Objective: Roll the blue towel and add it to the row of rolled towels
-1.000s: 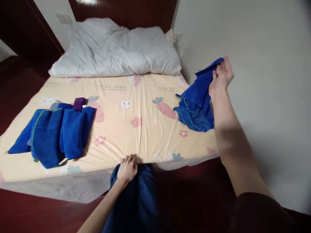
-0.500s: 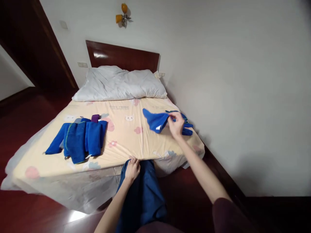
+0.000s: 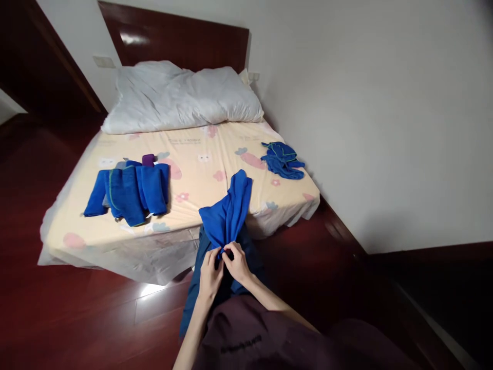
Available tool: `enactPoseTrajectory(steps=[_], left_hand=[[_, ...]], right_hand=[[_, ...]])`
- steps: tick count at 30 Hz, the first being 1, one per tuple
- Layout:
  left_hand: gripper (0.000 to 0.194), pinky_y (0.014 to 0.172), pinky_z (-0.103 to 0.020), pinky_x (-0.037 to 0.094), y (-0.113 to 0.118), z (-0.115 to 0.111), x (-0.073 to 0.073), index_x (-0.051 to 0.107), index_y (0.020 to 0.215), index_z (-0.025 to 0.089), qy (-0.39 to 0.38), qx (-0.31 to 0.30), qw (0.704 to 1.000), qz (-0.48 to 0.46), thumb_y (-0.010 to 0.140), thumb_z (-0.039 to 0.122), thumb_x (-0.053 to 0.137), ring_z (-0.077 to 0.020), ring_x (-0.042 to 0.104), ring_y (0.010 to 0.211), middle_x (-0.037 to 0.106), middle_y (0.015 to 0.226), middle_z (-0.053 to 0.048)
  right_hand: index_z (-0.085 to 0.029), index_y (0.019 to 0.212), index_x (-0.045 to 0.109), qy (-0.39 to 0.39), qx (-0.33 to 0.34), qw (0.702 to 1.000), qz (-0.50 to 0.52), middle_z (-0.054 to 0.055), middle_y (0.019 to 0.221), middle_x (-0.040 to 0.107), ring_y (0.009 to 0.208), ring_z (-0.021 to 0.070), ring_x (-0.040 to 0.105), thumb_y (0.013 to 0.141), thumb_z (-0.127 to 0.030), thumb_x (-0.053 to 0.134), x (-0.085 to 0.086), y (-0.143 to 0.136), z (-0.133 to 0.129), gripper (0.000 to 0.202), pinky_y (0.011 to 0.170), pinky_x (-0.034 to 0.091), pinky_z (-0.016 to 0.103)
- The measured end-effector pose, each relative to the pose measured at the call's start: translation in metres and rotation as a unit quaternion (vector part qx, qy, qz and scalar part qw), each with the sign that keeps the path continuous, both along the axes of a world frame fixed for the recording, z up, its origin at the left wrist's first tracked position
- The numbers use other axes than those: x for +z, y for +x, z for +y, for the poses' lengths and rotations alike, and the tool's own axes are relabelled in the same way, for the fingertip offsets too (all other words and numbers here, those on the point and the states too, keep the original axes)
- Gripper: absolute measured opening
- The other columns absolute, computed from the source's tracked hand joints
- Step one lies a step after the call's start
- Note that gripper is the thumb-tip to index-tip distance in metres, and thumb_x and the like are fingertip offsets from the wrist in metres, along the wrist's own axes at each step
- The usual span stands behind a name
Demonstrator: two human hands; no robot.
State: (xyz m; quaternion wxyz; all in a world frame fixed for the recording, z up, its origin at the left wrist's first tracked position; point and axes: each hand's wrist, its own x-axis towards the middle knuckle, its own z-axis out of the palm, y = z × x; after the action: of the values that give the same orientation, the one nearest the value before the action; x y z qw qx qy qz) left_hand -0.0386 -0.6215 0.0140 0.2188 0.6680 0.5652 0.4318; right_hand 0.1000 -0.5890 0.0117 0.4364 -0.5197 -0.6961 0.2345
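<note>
A blue cloth (image 3: 227,208) lies spread from the bed's front edge over my lap, its near end gathered between my fingers. My left hand (image 3: 211,271) pinches that near end from the left. Right beside it, my right hand (image 3: 236,262) pinches the same end, the two sets of fingertips almost touching. On the left of the bed rests a group of rolled blue cloths (image 3: 129,190), one edged in green, with a small purple roll (image 3: 148,160) behind them. Crumpled blue cloths (image 3: 283,159) with green edging lie at the bed's right side.
The bed (image 3: 192,164) has a cream patterned sheet, with clear plastic hanging over its front side. A white quilt (image 3: 181,97) lies against the dark wooden headboard (image 3: 181,36). A bare wall (image 3: 365,103) runs along the right. The floor (image 3: 77,303) is dark red wood.
My right hand has brought the blue cloth from the right side of the bed to my lap. My left hand has left the bed edge and grips it too. The view has tilted down.
</note>
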Motion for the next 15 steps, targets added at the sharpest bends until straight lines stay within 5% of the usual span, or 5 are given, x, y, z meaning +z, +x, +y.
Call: enactPoseTrajectory(steps=[4,9,15], left_hand=[[0.035,0.092,-0.032,0.060,-0.013,-0.016,0.026,0.065,0.132,0.021,0.071,-0.025,0.997,0.034,0.105,0.016,0.044,-0.0186,0.072,0.103,0.072,0.113,-0.010],[0.051,0.094,-0.043,0.059,-0.027,-0.050,0.065,0.057,0.146,0.026,0.166,-0.062,0.979,0.099,0.099,0.006,0.051,-0.0254,0.071,0.110,0.072,0.124,-0.013],[0.057,0.075,-0.041,0.057,-0.076,-0.081,0.095,0.069,0.136,0.031,0.340,0.082,0.929,0.120,0.088,0.001,0.066,-0.0226,0.070,0.082,0.075,0.104,-0.008]], right_hand=[[-0.026,0.091,0.056,0.070,0.027,0.997,0.014,0.005,0.085,0.065,0.084,0.0243,0.064,0.097,-0.019,0.056,0.021,0.021,-0.009,0.010,0.078,0.057,0.042],[-0.027,0.094,0.061,0.153,0.158,0.976,-0.005,0.006,0.089,0.069,0.089,0.0239,0.070,0.099,-0.019,0.056,0.035,0.030,-0.020,0.010,0.078,0.060,0.041],[-0.026,0.096,0.066,0.125,0.187,0.972,-0.068,0.006,0.092,0.071,0.084,0.0216,0.070,0.092,-0.009,0.052,0.043,0.044,-0.020,0.023,0.073,0.061,0.035]])
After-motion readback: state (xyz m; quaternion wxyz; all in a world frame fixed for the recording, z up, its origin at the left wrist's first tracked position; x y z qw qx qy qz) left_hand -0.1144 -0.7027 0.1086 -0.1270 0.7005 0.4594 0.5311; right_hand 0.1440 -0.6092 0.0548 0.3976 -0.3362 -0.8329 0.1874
